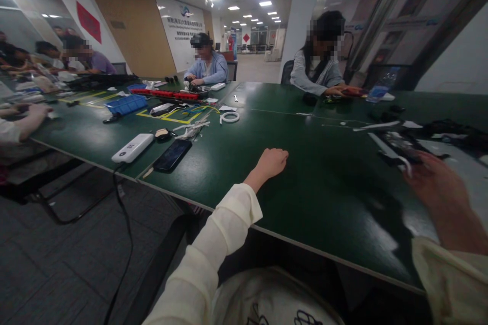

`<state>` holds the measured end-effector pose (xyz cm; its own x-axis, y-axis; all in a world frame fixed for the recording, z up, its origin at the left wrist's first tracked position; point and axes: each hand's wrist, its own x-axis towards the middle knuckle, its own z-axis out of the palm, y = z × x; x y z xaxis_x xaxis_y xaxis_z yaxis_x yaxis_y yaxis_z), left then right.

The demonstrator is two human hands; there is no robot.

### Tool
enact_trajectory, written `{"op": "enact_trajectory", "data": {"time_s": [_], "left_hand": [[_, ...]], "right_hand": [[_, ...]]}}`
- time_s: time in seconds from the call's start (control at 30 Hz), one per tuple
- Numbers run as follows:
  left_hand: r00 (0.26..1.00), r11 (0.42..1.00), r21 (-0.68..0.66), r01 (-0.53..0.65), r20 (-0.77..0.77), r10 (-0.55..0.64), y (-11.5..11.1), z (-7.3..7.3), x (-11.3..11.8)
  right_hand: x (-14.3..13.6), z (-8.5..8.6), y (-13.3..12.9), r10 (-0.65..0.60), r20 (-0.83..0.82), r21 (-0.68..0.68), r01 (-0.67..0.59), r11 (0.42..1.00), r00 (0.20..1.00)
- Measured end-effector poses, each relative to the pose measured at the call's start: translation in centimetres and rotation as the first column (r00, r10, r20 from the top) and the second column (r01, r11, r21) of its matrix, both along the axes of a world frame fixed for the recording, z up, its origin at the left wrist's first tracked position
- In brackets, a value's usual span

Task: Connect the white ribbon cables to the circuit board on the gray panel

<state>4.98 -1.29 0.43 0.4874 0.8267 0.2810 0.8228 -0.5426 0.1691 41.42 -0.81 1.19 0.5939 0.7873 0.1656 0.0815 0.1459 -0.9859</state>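
My head camera shows me a flat dark-green tabletop (305,203) mid-frame, a black, white-edged object (401,145) at right, a cream cloth sleeve (224,228) at lower centre, a rectangular blue plastic bin (127,105) and long red strip (165,93) left of centre, and a plain red diamond (88,22) upper left.

Holds the left arm (219,236) stretched forward and toward the right, with the left wrist (256,177) nearly straight and the left hand (272,161) closed in a loose fist. Carries the right hand (444,183) well apart from the left, at the far right, with the right forearm (462,228) slanting up and inward and the fingers (429,162) curled in a grip.
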Motion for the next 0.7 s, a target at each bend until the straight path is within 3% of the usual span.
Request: {"op": "enact_trajectory", "data": {"time_s": [0.03, 0.1, 0.3, 0.43, 0.5, 0.7], "left_hand": [[0.999, 0.999, 0.017, -0.034, 0.016, 0.034, 0.0, 0.1, 0.0], [0.991, 0.991, 0.069, -0.116, 0.078, 0.111, 0.1, 0.2, -0.1], [0.942, 0.947, 0.192, -0.256, 0.271, 0.200, 0.3, 0.5, -0.4], [0.946, 0.949, 0.192, -0.250, 0.259, 0.197, 0.4, 0.5, -0.2], [0.951, 0.953, 0.193, -0.233, 0.248, 0.183, 0.4, 0.4, -0.1], [0.983, 0.975, 0.199, -0.100, 0.170, 0.066, 0.6, -0.3, 0.1]], "right_hand": [[-1.3, 0.1, -0.1, 0.065, -0.178, -0.055, -0.076, 0.996, 0.982], [-4.2, 0.3, -0.3, 0.188, -0.325, -0.142, -0.245, 0.959, 0.927], [-12.3, -0.4, -1.0, 0.551, -0.256, -0.214, -0.603, 0.769, 0.794], [-15.5, -1.2, -0.9, 0.705, -0.140, -0.291, -0.710, 0.642, 0.695], [-16.3, -1.5, -0.6, 0.745, -0.081, -0.331, -0.723, 0.606, 0.662], [-16.6, -2.1, 0.3, 0.763, -0.034, -0.330, -0.728, 0.601, 0.645]]}}
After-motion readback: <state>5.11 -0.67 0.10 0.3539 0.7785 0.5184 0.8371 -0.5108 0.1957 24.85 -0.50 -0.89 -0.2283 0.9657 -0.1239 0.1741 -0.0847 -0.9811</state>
